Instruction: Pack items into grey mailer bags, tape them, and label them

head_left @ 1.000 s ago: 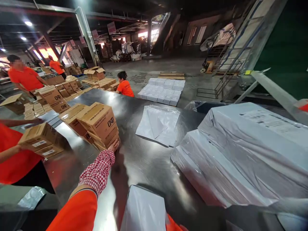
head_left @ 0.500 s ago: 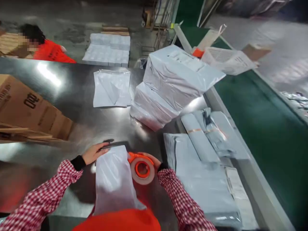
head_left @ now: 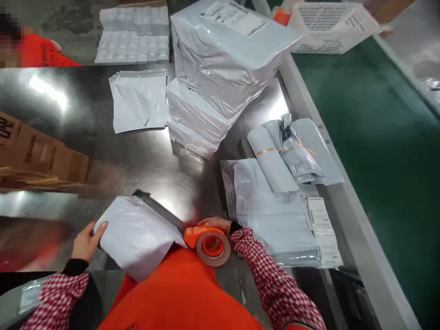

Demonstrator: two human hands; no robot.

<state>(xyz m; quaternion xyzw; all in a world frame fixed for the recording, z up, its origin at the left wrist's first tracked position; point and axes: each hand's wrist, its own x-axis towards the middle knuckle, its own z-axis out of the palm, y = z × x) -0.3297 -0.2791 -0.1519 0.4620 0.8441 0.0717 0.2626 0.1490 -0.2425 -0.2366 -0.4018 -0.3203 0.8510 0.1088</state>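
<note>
A grey poly-mailer parcel point(head_left: 137, 236) lies tilted on the shiny metal table point(head_left: 137, 160) just in front of me. My left hand point(head_left: 86, 241) grips its left corner, fingers closed on the edge. My right hand point(head_left: 217, 225) is wrapped over an orange tape dispenser point(head_left: 209, 244) with a roll of clear tape, resting at the parcel's right side. Both my sleeves are red-and-white check, and my orange vest fills the bottom of the view.
A tall stack of wrapped grey mailer bags point(head_left: 220, 68) stands mid-table, loose flat mailers point(head_left: 139, 101) to its left. Rolled and flat bags point(head_left: 285, 183) lie to the right. Cardboard boxes point(head_left: 37, 158) sit left. A green conveyor point(head_left: 378, 137) runs along the right. A person in orange point(head_left: 37, 50) is at far left.
The view tipped further down. My left hand slid from the parcel's top to its left corner and the parcel swung round to lie tilted. My right hand stays on the tape dispenser.
</note>
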